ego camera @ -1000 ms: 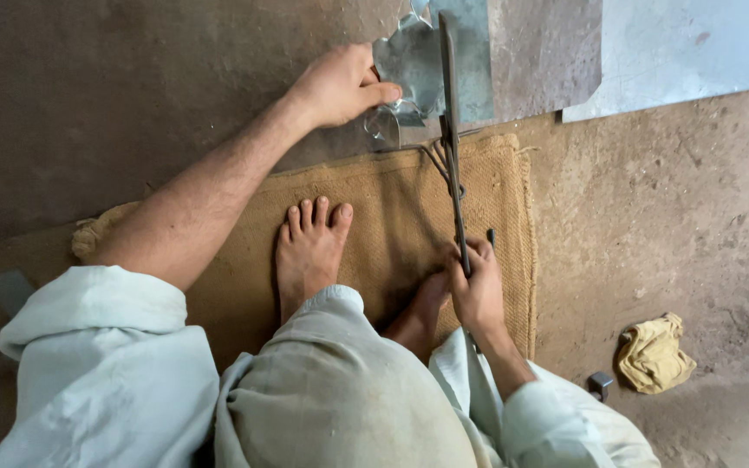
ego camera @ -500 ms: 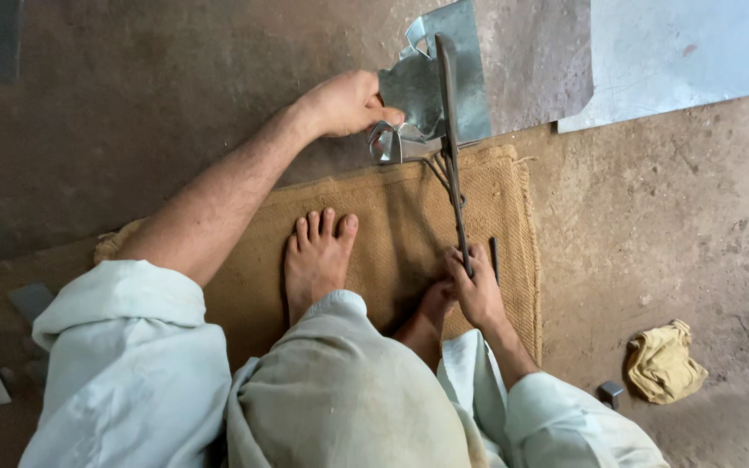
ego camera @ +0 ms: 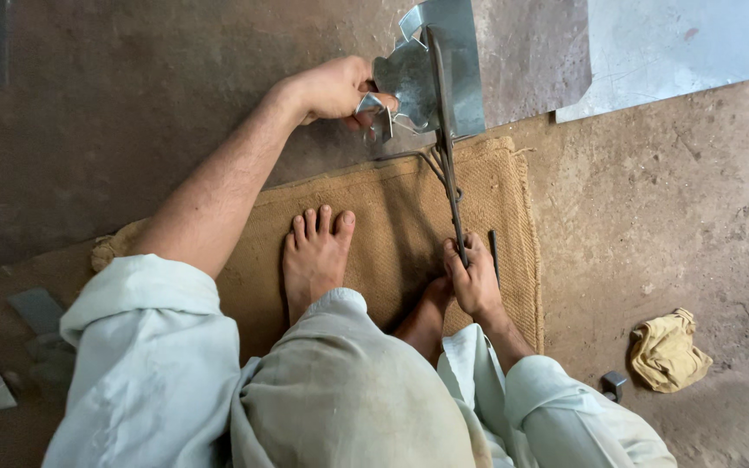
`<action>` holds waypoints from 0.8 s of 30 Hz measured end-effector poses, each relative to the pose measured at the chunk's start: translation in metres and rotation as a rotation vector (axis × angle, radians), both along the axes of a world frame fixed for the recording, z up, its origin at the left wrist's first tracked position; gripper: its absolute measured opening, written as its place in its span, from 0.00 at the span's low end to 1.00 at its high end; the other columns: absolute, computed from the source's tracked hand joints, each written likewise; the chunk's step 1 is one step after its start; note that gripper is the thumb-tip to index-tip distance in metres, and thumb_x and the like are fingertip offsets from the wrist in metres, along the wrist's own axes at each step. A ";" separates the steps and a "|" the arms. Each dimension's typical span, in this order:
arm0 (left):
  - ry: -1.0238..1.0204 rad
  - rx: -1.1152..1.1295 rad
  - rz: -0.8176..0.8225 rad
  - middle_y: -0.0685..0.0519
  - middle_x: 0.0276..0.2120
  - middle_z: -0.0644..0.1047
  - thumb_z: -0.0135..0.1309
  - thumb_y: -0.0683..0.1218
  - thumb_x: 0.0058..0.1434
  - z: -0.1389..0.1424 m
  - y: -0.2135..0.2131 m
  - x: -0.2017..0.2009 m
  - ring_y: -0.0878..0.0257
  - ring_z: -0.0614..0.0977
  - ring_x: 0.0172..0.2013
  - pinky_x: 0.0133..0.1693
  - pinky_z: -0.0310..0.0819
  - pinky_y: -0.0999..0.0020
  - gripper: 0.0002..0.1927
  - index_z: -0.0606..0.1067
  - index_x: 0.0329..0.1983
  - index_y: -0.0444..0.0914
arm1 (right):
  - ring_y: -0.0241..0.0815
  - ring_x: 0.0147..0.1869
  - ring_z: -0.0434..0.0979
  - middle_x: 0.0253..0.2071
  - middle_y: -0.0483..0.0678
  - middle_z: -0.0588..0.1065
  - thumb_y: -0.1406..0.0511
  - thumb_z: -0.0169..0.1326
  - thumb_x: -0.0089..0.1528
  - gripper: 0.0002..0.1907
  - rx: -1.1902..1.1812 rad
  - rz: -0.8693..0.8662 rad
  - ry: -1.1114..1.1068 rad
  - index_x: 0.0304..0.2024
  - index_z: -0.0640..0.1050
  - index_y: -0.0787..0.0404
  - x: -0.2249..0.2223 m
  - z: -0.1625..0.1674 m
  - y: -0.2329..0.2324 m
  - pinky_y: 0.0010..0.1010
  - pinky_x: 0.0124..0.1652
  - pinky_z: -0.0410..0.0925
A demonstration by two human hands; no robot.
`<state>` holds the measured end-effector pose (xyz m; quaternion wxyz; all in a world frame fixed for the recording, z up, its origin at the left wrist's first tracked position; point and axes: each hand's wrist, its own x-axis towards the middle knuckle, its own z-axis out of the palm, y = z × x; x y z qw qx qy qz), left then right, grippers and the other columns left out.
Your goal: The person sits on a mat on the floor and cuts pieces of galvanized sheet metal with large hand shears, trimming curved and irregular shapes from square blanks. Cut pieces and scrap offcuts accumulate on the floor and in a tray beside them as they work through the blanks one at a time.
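One head view — looking steeply down, close over the burlap mat (ego camera: 374, 225).

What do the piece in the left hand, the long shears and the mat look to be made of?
Piece: thin sheet metal, probably galvanised; grey, dully shiny, with sharp cut edges. Shears: dark, unpolished metal, likely iron or steel; the right hand grips one handle. Mat: coarse woven fibre, probably jute; tan, with a visible weave and frayed edge.
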<state>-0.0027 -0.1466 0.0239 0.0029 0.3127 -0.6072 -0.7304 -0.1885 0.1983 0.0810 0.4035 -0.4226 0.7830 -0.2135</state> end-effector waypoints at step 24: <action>0.198 0.267 0.089 0.56 0.41 0.83 0.62 0.49 0.63 0.012 -0.006 0.001 0.66 0.84 0.41 0.40 0.84 0.66 0.16 0.77 0.51 0.39 | 0.55 0.45 0.75 0.39 0.57 0.73 0.54 0.47 0.70 0.27 0.039 0.012 0.150 0.30 0.78 0.71 -0.001 -0.004 0.001 0.40 0.47 0.66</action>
